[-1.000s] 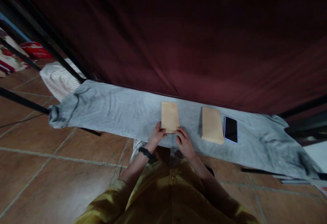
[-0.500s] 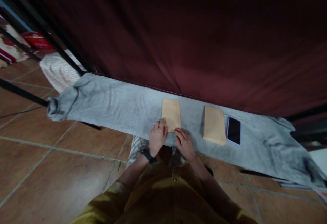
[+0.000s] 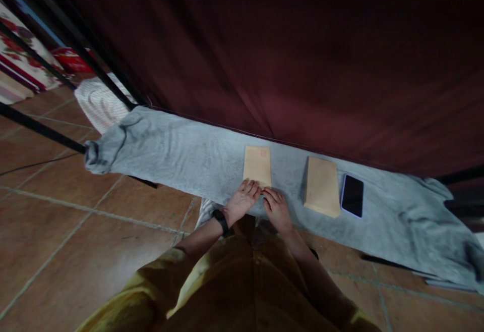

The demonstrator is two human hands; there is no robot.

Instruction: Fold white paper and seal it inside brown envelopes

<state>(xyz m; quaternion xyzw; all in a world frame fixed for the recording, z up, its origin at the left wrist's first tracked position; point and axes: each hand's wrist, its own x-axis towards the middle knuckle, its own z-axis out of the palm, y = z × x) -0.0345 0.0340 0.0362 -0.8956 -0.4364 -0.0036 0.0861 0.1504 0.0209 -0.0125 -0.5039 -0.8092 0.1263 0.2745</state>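
A tan envelope (image 3: 257, 164) lies flat on a grey cloth (image 3: 181, 153) that covers a narrow ledge. My left hand (image 3: 242, 201), with a black band on its wrist, rests flat on the envelope's near end, fingers stretched out. My right hand (image 3: 277, 209) sits just right of it, fingers curled down at the envelope's near right corner. A stack of tan envelopes (image 3: 322, 186) lies to the right, apart from both hands.
A black phone (image 3: 352, 195) lies beside the stack. A dark red curtain (image 3: 287, 59) hangs right behind the ledge. Black metal bars (image 3: 41, 130) cross at the left over a brown tiled floor (image 3: 75, 231). A striped white fabric (image 3: 99, 105) lies at far left.
My left hand has gone from holding the envelope's near left corner to lying flat over its near end. The view has shifted slightly right.
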